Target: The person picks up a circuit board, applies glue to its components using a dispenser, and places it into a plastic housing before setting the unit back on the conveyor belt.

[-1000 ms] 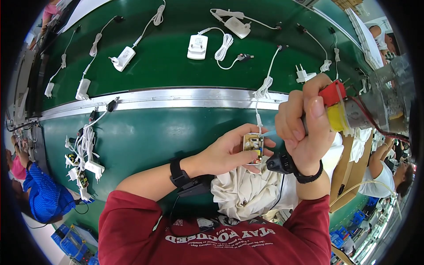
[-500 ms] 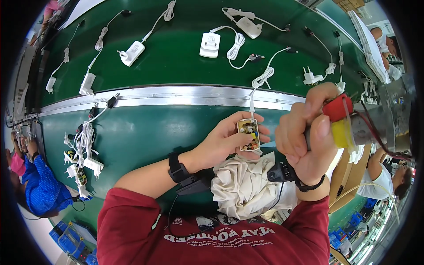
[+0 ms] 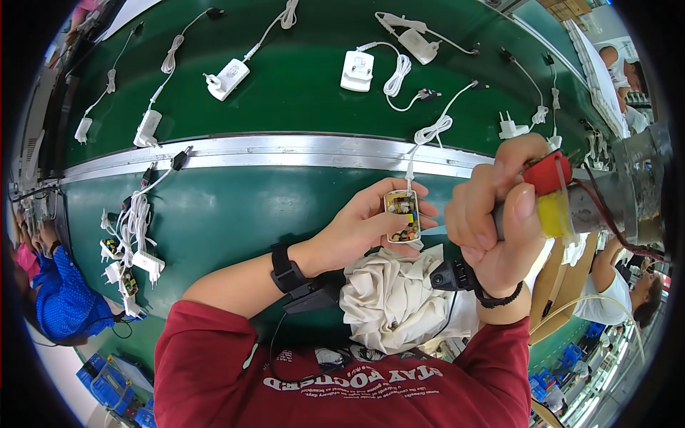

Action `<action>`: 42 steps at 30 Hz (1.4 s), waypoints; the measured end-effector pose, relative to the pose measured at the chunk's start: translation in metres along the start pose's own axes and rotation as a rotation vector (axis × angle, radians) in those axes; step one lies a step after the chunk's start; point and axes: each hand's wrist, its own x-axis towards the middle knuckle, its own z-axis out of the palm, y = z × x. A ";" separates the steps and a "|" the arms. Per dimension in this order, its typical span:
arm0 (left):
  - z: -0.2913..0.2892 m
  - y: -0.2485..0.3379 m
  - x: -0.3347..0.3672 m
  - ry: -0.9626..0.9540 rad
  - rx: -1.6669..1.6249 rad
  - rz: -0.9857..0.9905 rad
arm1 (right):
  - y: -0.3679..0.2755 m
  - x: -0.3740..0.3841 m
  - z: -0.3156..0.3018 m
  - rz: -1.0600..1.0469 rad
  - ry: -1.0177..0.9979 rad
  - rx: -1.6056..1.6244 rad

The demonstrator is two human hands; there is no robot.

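My left hand is closed round an opened white power adapter, tilted so its circuit board with small coloured parts faces up. Its white cable runs up over the metal rail. My left thumb lies on the open side. In the air to the right, my right hand grips a thick grey tube-shaped tool with a red block and a yellow band. A pale blue pointed tip shows between the hands, close to the adapter's right side; whether it touches cannot be made out.
Several white adapters with cables, one here, lie on the green belt beyond the metal rail. A tangled pile of adapters sits at left. Crumpled off-white cloth lies below my hands. A cardboard box stands at right; other people work at both sides.
The adapters on the far belt have shifted to the right. My hands, the opened adapter and the grey tool have stayed nearly in place.
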 end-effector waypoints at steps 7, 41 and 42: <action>-0.010 0.010 -0.007 -0.022 -0.049 -0.011 | 0.002 0.008 0.012 -0.031 -0.026 -0.110; 0.011 0.037 0.051 -0.178 0.533 0.253 | -0.025 -0.011 0.022 0.034 -0.042 0.009; 0.026 0.049 0.063 -0.171 0.546 0.299 | -0.029 -0.014 0.025 0.074 -0.038 0.022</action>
